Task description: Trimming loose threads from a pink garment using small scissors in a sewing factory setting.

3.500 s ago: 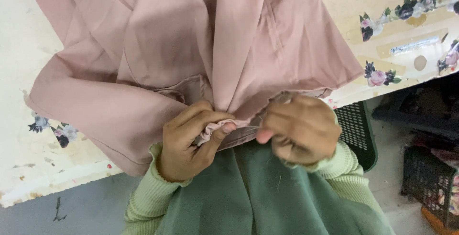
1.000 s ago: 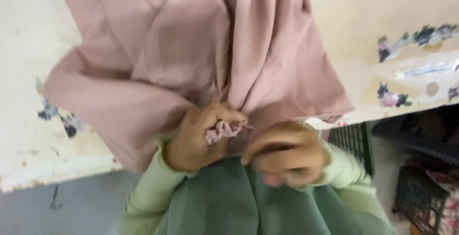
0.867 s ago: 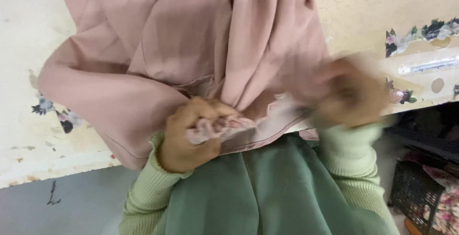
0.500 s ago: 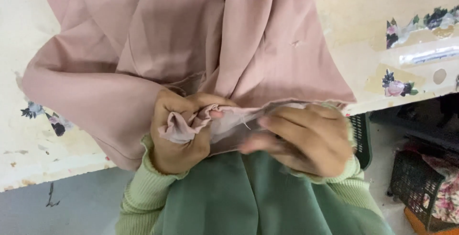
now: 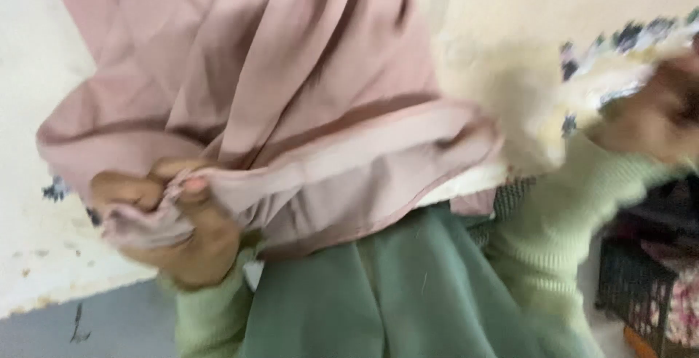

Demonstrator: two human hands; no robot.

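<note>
A dusty pink cloth [image 5: 277, 88] lies heaped on a cream table [image 5: 510, 23] with a floral edge. My left hand [image 5: 167, 227] is shut on a bunched hem of the pink cloth at the table's near edge. A stretched band of the hem runs from it to the right. My right hand [image 5: 655, 110] is blurred at the far right, away from the cloth; whether it holds anything is unclear. Pale green sleeves cover both arms, and green fabric [image 5: 393, 300] lies over my lap.
A dark mesh basket [image 5: 641, 292] with patterned cloth inside stands on the floor at the lower right. Grey floor [image 5: 87, 329] shows at the lower left under the table edge.
My right hand has left the hem and swung out to the right. My left hand has shifted left, still gripping the bunched hem, and the hem is now stretched out.
</note>
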